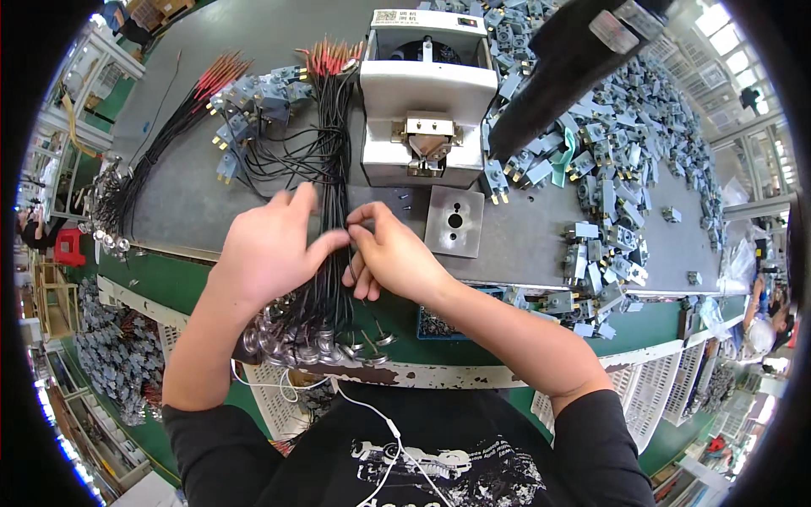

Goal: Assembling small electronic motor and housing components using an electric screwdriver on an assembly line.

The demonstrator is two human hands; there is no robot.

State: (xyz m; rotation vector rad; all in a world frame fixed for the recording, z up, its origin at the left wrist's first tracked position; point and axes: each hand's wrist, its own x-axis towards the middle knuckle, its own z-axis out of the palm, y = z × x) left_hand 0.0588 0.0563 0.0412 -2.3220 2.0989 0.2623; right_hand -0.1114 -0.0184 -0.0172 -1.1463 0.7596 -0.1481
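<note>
A thick bundle of black wires [334, 139] lies across the table edge, with red tips [330, 58] at its far end and round silver metal ends [317, 345] at its near end. Over the bundle's left side is my left hand [274, 241], its thumb and forefinger apart and the thumb reaching toward my right fingertips. My right hand [393, 253] is at the bundle's right side, thumb and forefinger pinched on what looks like a black wire. The wire is mostly hidden by my fingers. Below that hand, a silver-ended wire [384, 338] hangs apart from the others.
A white metal machine [428, 93] stands beyond my hands, with a steel plate [454, 221] before it. Grey plastic housings [625, 160] are heaped at right, several more [262, 97] at left. Another wire bundle [165, 135] lies far left. A black post [557, 76] rises behind the machine.
</note>
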